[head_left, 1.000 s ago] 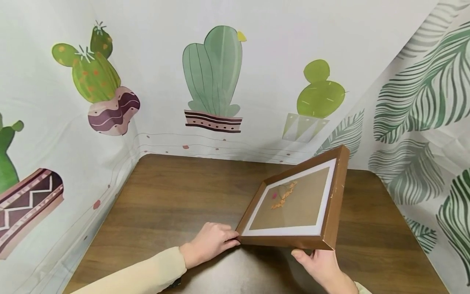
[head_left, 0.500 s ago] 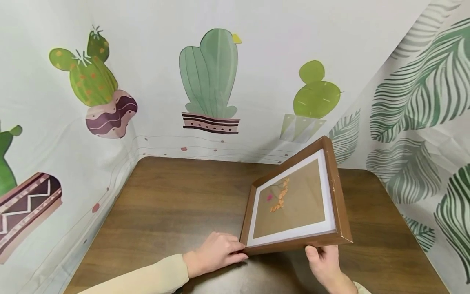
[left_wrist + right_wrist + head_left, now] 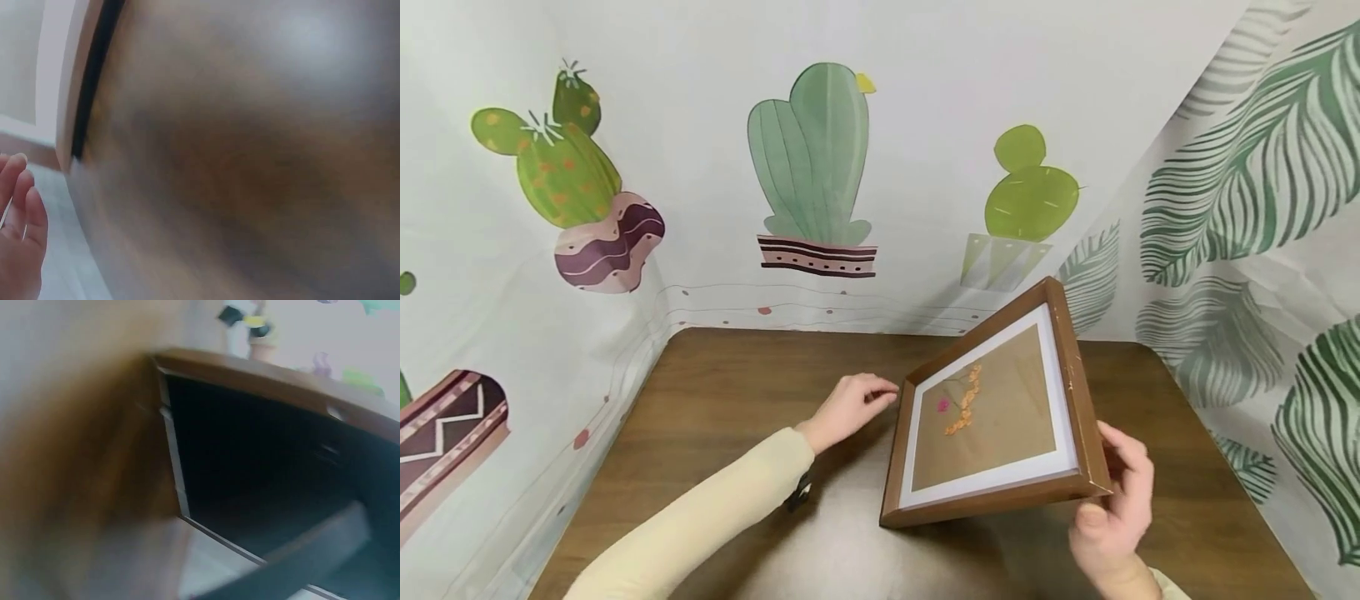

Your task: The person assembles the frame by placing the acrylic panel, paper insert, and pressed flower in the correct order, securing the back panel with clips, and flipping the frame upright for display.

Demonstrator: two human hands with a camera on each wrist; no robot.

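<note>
A brown wooden picture frame point(image 3: 987, 417) leans back over the table in the head view, its lower left corner down on the wood and its right side raised. Inside are a white mat and dried orange and pink flowers on tan backing. My right hand point(image 3: 1112, 512) holds the lower right corner, thumb in front and fingers at the outer side. My left hand point(image 3: 850, 408) is beside the frame's left edge, fingers extended, holding nothing. The left wrist view shows a small gap between those fingertips point(image 3: 22, 159) and the frame. From the right wrist, the dark back point(image 3: 250, 444) shows, with a flat strut point(image 3: 312, 550).
The dark brown wooden table point(image 3: 737, 383) spreads around the frame. White fabric walls point(image 3: 925, 167) printed with cacti and leaves stand close behind it and at both sides. A dark strap point(image 3: 801, 492) is on my left wrist.
My left hand has let go of the frame's lower left corner and moved up along its left side. My right hand has shifted rightward and up around the lower right corner.
</note>
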